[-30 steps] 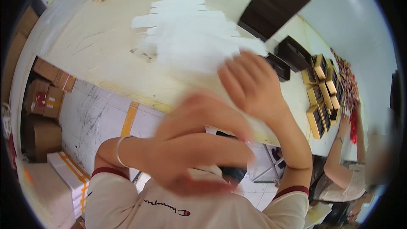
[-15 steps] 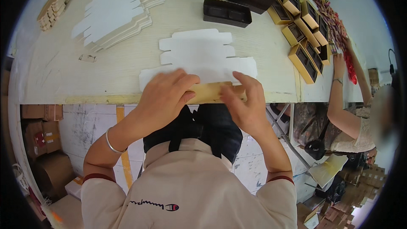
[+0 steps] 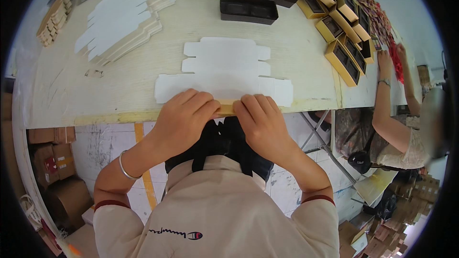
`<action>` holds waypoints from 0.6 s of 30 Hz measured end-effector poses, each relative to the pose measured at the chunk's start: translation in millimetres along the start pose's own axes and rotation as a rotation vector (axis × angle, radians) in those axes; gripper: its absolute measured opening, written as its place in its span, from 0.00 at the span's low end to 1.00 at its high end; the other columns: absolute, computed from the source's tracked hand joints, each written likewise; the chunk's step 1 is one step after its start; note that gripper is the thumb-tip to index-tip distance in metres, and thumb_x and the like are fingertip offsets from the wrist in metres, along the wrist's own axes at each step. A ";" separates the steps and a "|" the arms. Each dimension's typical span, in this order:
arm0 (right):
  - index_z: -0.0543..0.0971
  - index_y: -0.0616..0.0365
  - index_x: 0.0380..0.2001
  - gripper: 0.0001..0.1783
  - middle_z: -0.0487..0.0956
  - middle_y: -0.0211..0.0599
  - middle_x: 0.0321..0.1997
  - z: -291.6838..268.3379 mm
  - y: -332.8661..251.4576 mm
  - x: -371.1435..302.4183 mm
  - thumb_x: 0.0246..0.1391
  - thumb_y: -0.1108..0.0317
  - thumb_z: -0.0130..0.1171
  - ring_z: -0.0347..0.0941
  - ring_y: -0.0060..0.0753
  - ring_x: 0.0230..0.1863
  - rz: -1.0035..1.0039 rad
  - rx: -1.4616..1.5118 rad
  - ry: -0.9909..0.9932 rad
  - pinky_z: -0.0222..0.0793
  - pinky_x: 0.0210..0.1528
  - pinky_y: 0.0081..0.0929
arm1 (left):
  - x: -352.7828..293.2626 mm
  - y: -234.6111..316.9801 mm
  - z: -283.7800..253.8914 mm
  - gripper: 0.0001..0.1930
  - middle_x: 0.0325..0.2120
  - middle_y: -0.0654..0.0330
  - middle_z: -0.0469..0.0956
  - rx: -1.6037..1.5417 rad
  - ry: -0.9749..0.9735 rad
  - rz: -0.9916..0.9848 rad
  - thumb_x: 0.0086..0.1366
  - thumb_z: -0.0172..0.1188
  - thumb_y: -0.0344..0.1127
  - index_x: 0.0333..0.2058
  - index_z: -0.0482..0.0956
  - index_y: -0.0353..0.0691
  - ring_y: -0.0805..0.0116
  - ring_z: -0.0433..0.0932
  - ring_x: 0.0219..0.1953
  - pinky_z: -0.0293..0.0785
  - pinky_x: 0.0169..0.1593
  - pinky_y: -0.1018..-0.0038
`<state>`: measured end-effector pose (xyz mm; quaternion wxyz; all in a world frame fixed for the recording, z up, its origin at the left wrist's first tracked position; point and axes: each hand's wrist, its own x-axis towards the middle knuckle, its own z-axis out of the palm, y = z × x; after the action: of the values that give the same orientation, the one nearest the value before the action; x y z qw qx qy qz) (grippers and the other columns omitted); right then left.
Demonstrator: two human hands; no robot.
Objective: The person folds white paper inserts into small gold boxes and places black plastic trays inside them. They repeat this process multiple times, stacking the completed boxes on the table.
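A flat die-cut box blank (image 3: pixel 222 62) lies white side up in front of me, its slotted tabs pointing left and right. Along the table's near edge its closest strip is turned up and shows a gold face (image 3: pixel 226 110). My left hand (image 3: pixel 185 117) is closed on this strip, fingers bent over the white side and thumb toward me. Close beside it, my right hand (image 3: pixel 260 120) grips the same strip with curled fingers. Both thumbs are largely hidden. A short piece of gold shows between the hands.
A stack of white box blanks (image 3: pixel 119 16) lies at the far left, beside a bundle of small cardboard pieces (image 3: pixel 55 18). Dark trays (image 3: pixel 248 16) stand at the back. Gold boxes with dark inserts (image 3: pixel 342 62) are piled right. Another person's arm (image 3: pixel 384 86) reaches onto the table there.
My right hand's fingers were spread and blurred; now they are curled on the strip. My hands have come closer together, and the left fingers have closed more tightly. The view has shifted slightly.
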<state>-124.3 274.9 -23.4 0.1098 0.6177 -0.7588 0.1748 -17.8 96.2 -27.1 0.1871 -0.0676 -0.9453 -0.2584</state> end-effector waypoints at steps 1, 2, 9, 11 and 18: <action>0.74 0.65 0.32 0.13 0.68 0.40 0.30 2.6 2.3 5.0 0.39 0.72 0.60 0.68 0.38 0.35 0.031 0.013 -0.029 0.66 0.36 0.32 | 5.5 -1.9 -0.1 0.05 0.30 0.59 0.74 -0.003 -0.041 -0.030 0.55 0.62 0.29 0.31 0.78 0.36 0.59 0.72 0.32 0.70 0.36 0.66; 0.74 0.63 0.29 0.11 0.68 0.39 0.29 6.2 5.2 10.9 0.40 0.72 0.61 0.68 0.38 0.33 0.061 0.026 -0.057 0.65 0.34 0.32 | 10.3 -3.7 0.3 0.04 0.29 0.59 0.73 -0.005 -0.082 -0.060 0.56 0.61 0.29 0.30 0.77 0.36 0.59 0.72 0.31 0.69 0.35 0.66; 0.72 0.59 0.22 0.07 0.72 0.39 0.26 -15.9 30.3 2.3 0.47 0.73 0.60 0.72 0.44 0.31 0.301 0.327 -0.108 0.68 0.32 0.38 | 20.9 -18.3 -5.9 0.05 0.33 0.58 0.72 0.094 -0.146 -0.084 0.57 0.61 0.31 0.30 0.75 0.38 0.57 0.70 0.37 0.64 0.42 0.64; 0.71 0.60 0.22 0.07 0.72 0.40 0.25 -16.3 25.1 -0.5 0.48 0.73 0.60 0.72 0.46 0.29 0.360 0.374 -0.070 0.68 0.29 0.39 | 28.9 -13.4 -7.9 0.09 0.38 0.57 0.70 0.157 -0.063 -0.044 0.58 0.62 0.36 0.35 0.77 0.40 0.58 0.69 0.43 0.63 0.46 0.65; 0.69 0.61 0.23 0.08 0.72 0.41 0.20 5.8 -32.0 11.0 0.50 0.73 0.57 0.71 0.48 0.19 0.529 0.376 0.015 0.66 0.19 0.40 | 28.0 -0.8 -19.6 0.37 0.48 0.49 0.66 0.346 0.213 -0.208 0.53 0.66 0.54 0.58 0.67 0.42 0.54 0.68 0.46 0.67 0.47 0.62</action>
<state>-95.1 257.1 -20.4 -0.0499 0.4074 -0.8465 0.3390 -37.5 86.3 -1.0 0.2672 0.0912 -0.9523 -0.1159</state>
